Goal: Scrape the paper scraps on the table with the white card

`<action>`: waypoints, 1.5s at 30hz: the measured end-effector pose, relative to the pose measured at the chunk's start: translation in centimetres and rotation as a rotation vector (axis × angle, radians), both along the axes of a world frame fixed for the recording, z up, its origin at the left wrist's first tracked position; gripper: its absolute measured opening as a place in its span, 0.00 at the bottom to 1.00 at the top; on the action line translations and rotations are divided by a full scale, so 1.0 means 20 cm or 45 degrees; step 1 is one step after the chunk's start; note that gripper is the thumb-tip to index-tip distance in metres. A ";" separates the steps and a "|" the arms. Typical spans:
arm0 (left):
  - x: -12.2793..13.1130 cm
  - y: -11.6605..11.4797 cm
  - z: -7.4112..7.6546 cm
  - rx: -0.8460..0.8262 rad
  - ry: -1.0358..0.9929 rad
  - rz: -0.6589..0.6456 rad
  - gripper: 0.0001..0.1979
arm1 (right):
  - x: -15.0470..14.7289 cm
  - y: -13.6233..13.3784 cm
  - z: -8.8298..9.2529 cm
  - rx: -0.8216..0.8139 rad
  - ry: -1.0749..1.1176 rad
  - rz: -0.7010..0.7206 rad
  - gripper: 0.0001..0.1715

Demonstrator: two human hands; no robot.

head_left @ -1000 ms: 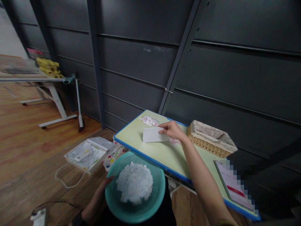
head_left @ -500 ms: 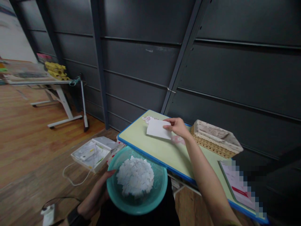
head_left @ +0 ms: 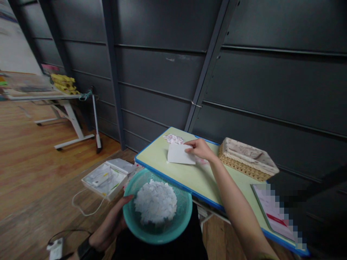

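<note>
My right hand point(head_left: 200, 148) reaches across a pale green table with a blue rim point(head_left: 151, 167) and pinches a white card point(head_left: 180, 154), whose edge stands on the tabletop just beside a small heap of white and pink paper scraps point(head_left: 173, 138). My left hand point(head_left: 117, 219) grips the left rim of a teal basket point(head_left: 157, 210) held below the table's near edge. The basket is piled with white paper pieces point(head_left: 155, 202).
A wicker basket point(head_left: 247, 159) sits on the table to the right of my right hand, and a printed sheet point(head_left: 273, 213) lies further right. On the wooden floor lie an open white case point(head_left: 108, 176) with a cord and a white plug block point(head_left: 55, 248). A white-legged table point(head_left: 40, 94) stands at the far left.
My right hand lifted the white card toward the scrap heap, then set it back down on the table just short of the heap. The teal basket stays in my left hand.
</note>
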State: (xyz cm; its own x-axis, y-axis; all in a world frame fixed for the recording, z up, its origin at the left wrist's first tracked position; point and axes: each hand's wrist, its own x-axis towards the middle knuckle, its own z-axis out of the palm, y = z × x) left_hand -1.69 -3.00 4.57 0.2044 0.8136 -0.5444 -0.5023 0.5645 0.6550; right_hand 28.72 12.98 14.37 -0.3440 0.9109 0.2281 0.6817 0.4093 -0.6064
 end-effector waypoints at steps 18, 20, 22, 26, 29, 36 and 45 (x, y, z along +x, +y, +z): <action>0.02 -0.01 0.03 -0.062 -0.055 -0.013 0.33 | 0.26 0.10 0.01 0.066 -0.004 -0.219 0.19; 0.02 -0.01 0.04 -0.053 -0.052 -0.024 0.32 | 0.24 0.10 0.01 0.084 -0.032 -0.213 0.19; 0.03 -0.02 0.05 -0.037 -0.023 -0.016 0.31 | 0.22 0.09 0.00 0.095 -0.048 -0.197 0.18; 0.04 -0.03 0.07 -0.031 -0.010 -0.022 0.32 | 0.20 0.09 -0.01 0.011 -0.003 -0.135 0.18; 0.04 -0.03 0.08 -0.057 0.001 -0.027 0.32 | 0.21 0.09 -0.01 -0.080 0.087 -0.073 0.19; 0.03 -0.03 0.08 -0.087 -0.017 -0.040 0.31 | 0.21 0.09 -0.01 -0.087 0.187 -0.070 0.20; 0.04 -0.03 0.08 -0.066 -0.015 -0.050 0.27 | 0.19 0.09 0.00 0.059 0.059 -0.159 0.19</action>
State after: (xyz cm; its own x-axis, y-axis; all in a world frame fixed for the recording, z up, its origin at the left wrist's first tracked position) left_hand -0.97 -3.56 6.13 0.2423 0.7755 -0.5829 -0.4865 0.6170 0.6186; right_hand 32.56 14.71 14.41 -0.2165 0.9341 0.2838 0.7009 0.3511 -0.6208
